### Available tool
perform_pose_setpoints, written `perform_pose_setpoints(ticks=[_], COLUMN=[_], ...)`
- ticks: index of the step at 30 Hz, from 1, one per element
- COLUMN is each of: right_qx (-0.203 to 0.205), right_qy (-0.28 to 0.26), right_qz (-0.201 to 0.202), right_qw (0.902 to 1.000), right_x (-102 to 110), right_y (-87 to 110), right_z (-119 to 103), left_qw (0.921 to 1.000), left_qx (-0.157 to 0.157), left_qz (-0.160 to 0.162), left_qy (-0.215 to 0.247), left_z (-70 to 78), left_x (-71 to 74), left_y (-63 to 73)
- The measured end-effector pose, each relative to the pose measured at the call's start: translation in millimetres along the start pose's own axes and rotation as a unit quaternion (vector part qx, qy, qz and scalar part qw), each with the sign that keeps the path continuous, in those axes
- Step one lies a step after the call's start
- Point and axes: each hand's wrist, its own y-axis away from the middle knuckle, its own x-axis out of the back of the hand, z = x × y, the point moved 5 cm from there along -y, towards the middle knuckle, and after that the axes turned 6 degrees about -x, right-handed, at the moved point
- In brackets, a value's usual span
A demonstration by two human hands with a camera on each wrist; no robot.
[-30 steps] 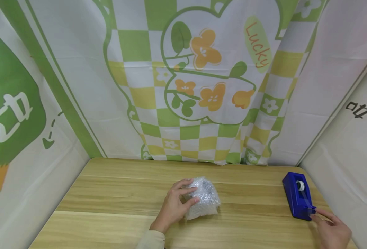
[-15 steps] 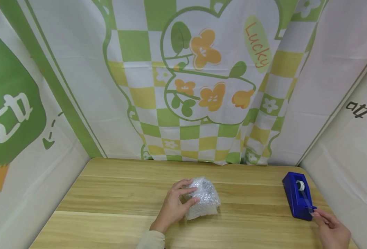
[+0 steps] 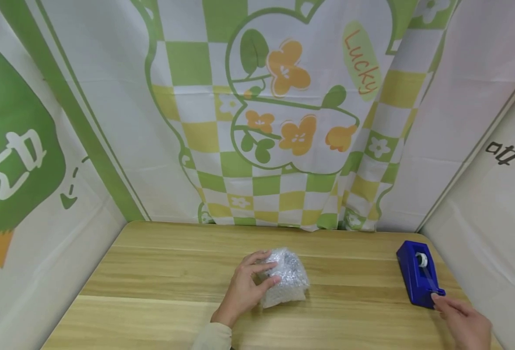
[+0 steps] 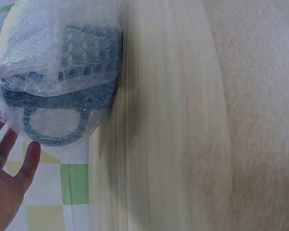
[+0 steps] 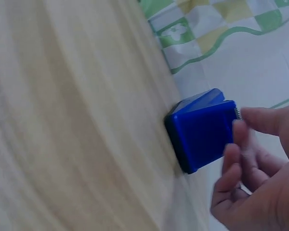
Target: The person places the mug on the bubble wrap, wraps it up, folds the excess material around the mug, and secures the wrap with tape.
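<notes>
A dark mug wrapped in bubble wrap (image 3: 287, 279) lies on the wooden table, its looped handle showing through the plastic in the left wrist view. My left hand (image 3: 243, 287) holds this bundle from the left, thumb and fingers spread along its side and top. Far to the right stands a blue tape dispenser (image 3: 416, 279) with a small roll of clear tape (image 3: 422, 261). At its toothed cutter, my right hand (image 3: 466, 321) pinches the tape's end between thumb and forefinger; the strip itself is hidden by the fingertips in the right wrist view.
The wooden table (image 3: 161, 272) has its back edge against a green-and-white checked curtain (image 3: 266, 194). Printed white cloth walls (image 3: 493, 233) close in the left and right sides. The dispenser stands near the table's right edge.
My right hand has shifted slightly left, bringing its fingertips closer against the dispenser's cutter. The left hand and the wrapped mug have stayed in place.
</notes>
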Motion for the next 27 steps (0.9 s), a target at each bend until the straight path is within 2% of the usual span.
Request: perform_pose_setpoints(ticks=[5,8,15,19,22,27], right_qx=[-0.059,-0.075,-0.065,-0.079,-0.087,-0.068], right_qy=[-0.026,-0.038,-0.107,-0.178,-0.209,-0.194], right_qz=[-0.057,-0.077,-0.122,-0.145,-0.145,-0.152], right_qw=[0.9963,0.9935,0.9846,0.9701,0.9631,0.9669], right_x=[-2.1,-2.5,-4.0,-6.1,-7.4,-9.1], right_y=[-7.2,-7.7,-1.0,3.3,5.3,5.8], right_z=[3.1,0.7,-13.9,-18.2,-18.8,-19.7], left_qw=[1.0,1.0,1.0,1.0,1.0,1.0], left_qx=[0.001,0.007,0.0,-0.002,-0.001,-0.001], left_qz=[0.0,-0.001,0.004,0.006,0.005,0.004], left_qy=[-0.003,-0.003,-0.003,-0.001,0.0,0.0], left_z=[-0.8,-0.8,-0.2,-0.5,-0.8,-0.4], left_x=[-0.4,-0.5,-1.1,-1.7,-2.2,-2.4], left_y=[-0.6,-1.0,-1.6,-1.5,-1.0,-0.7])
